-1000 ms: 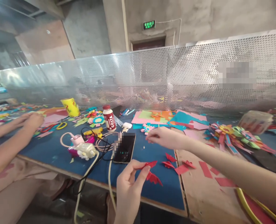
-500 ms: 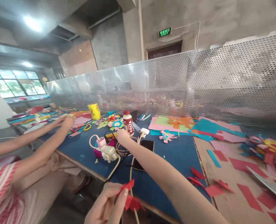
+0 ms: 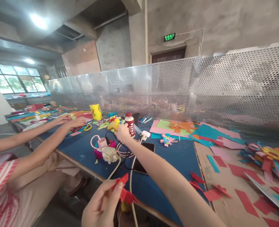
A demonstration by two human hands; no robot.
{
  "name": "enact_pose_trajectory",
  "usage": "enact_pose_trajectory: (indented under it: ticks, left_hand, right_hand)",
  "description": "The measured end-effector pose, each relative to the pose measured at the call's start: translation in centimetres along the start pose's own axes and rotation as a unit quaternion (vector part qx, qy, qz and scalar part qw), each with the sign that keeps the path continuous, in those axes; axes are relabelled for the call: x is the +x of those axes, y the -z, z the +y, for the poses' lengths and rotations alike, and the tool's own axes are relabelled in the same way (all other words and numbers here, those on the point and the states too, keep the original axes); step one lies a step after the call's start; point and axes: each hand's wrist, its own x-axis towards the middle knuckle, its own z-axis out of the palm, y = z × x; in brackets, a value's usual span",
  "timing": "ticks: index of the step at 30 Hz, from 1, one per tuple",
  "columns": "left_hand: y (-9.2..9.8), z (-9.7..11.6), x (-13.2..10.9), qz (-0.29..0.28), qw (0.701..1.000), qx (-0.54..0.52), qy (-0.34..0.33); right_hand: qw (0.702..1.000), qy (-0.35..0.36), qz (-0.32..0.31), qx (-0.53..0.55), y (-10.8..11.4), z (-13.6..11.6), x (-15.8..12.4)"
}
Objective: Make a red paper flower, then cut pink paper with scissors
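Note:
Near the bottom, my left hand pinches a red folded paper piece between thumb and fingertips. Its cut edges hang below the fingers, over the table's front edge. My right arm stretches across the blue tabletop. At its end my right hand is closed round a yellow glue gun, whose grip is hidden by the fingers. A black cord lies just below that hand. The red-capped bottle stands right beside it. Behind the glue gun lie colourful paper flowers, partly covered.
A power strip with plugs, a coiled cable and a phone lie under my right arm. Red paper pieces and scissors lie at right. At left, a co-worker's hands handle paper by a yellow tub.
My right hand has lifted the yellow glue gun off the table, up beside the bottle. My left hand with the red paper appears slightly further left and higher. The co-worker's hands have separated.

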Motion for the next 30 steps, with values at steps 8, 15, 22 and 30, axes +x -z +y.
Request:
enact_pose_trajectory:
  ticks: [8, 15, 22, 30]
  left_hand:
    - [-2.8, 0.7, -1.0, -0.085, 0.989, -0.102, -0.07]
    - [-3.7, 2.0, -2.6, -0.171, 0.969, -0.088, -0.157]
    - [-5.0, 1.7, -3.2, -0.2, 0.957, -0.132, -0.163]
    - [-5.6, 1.9, -3.2, -0.2, 0.954, -0.139, -0.173]
  right_hand:
    - [0.975, 0.106, 0.116, 0.156, 10.4, 0.4, -6.4]
    - [0.935, 0.134, 0.109, 0.309, 20.5, 4.0, -17.4]
    - [0.938, -0.001, 0.061, 0.34, 22.3, 7.6, -25.8]
    - [0.975, -0.03, 0.039, 0.217, 19.6, 11.4, -31.6]
